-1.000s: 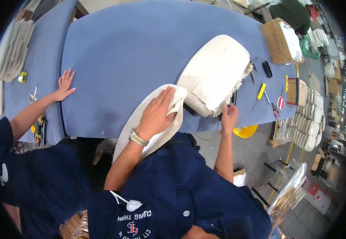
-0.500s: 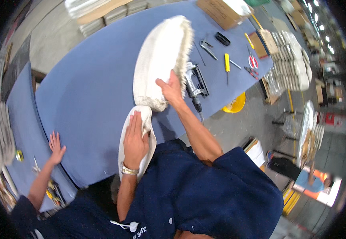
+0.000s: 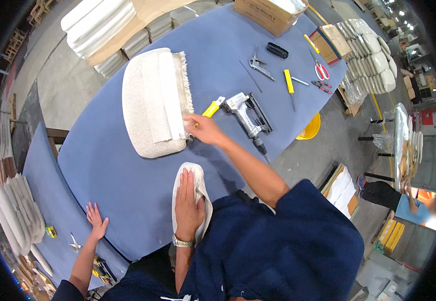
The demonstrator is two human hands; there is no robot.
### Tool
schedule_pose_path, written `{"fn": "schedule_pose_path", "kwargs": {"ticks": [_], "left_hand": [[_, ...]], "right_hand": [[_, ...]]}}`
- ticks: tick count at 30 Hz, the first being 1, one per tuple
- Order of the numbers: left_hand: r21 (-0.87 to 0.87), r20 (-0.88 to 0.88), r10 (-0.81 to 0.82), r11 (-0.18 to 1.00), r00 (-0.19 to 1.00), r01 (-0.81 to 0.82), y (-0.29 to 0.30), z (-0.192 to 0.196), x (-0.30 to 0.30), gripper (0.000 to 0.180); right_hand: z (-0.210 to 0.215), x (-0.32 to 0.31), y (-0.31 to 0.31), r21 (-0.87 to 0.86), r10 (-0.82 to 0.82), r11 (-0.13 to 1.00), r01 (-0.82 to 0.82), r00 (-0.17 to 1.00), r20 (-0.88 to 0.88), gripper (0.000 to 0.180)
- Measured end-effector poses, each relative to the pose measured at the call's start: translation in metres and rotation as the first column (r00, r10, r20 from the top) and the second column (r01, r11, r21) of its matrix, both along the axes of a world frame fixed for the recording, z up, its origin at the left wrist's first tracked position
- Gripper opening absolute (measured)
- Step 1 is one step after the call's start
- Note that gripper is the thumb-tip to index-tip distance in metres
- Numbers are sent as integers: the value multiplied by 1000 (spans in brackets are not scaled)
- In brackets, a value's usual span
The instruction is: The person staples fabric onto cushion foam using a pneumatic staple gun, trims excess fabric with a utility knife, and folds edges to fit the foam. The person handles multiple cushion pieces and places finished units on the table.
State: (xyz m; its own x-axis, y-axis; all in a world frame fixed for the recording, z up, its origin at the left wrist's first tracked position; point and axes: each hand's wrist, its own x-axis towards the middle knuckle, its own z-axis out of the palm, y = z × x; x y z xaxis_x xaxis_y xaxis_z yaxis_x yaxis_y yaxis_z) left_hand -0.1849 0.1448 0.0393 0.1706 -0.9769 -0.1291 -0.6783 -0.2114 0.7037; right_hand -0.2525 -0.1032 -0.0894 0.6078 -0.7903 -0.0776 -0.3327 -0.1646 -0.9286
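Blue table point(image 3: 132, 200): your left hand point(image 3: 189, 215) flat on cream pad point(image 3: 194, 167), right hand point(image 3: 207, 131) at frayed cushion point(image 3: 145, 108), pinch unclear.

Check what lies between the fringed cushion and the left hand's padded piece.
Head view: only bare blue tabletop shows between the fringed cushion and padded piece.

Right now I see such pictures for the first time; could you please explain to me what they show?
There is no robot, only a person with two bare hands. One wide camera, worn on this person's head, looks down, so straight edges appear bent. The left hand lies flat on a small cushion. The right hand is at the frayed edge of a big cushion, with a yellow knife, perhaps held. The blue table also carries a staple gun, screwdriver, scissors and pliers. Another person's hand rests further left.
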Motion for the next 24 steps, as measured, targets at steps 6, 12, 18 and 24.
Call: {"fn": "schedule_pose_path", "kwargs": {"ticks": [6, 12, 18, 24], "left_hand": [[-53, -60, -43, 998, 997, 40, -14, -19, 2, 80], [-57, -49, 69, 996, 996, -71, -11, -7, 2, 75], [-88, -29, 122, 988, 992, -124, -5, -10, -4, 67], [-138, -37, 156, 977, 987, -160, 1, -14, -6, 67]], "right_hand": [[6, -132, 12, -299, -437, 879, 372, 878, -193, 38], [-25, -151, -3, -413, -428, 873, 260, 814, -391, 74], [-29, -136, -21, -402, -424, 882, 244, 784, -454, 76], [-12, -149, -31, -245, -350, 933, 265, 828, -438, 61]]}}
